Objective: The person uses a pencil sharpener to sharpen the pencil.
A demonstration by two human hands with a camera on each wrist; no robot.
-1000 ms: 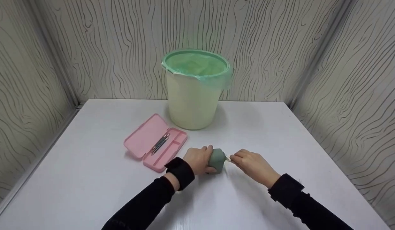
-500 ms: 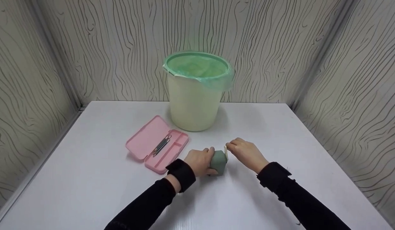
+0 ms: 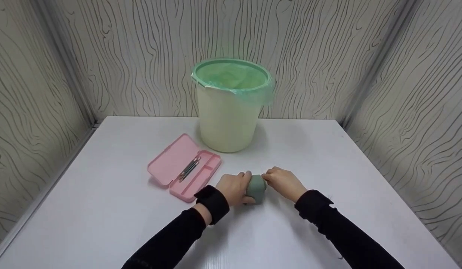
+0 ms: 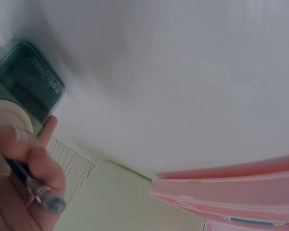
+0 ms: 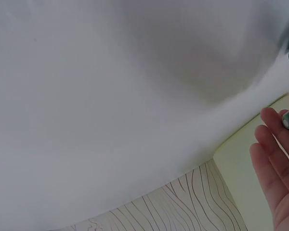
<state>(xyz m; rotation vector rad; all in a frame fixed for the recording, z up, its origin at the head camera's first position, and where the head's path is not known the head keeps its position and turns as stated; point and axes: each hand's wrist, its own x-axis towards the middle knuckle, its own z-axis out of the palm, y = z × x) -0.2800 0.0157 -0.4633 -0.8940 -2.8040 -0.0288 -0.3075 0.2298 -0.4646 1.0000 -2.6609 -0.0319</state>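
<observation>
A green crank pencil sharpener (image 3: 256, 188) is in front of me on the white table. My left hand (image 3: 232, 188) grips it from the left. The left wrist view shows its cream round face (image 4: 9, 115) and dark see-through drawer (image 4: 31, 82). A dark pencil (image 4: 45, 197) with a clear end points into that face, between the fingers of the left hand. On the sharpener's other side my right hand (image 3: 285, 182) pinches the crank's small green knob (image 5: 288, 120), its other fingers loosely extended. The crank arm is mostly hidden in the head view.
An open pink pencil case (image 3: 171, 160) with several pencils (image 3: 189, 169) lies left of the hands. Behind stands a tall cream bin (image 3: 227, 123) with a green rim and liner. Patterned panels (image 3: 152, 56) wall the table at the back and sides.
The right hand has circled with the crank, going up and leftward, then slightly down, close to the sharpener. The left hand and sharpener stay almost in place.
</observation>
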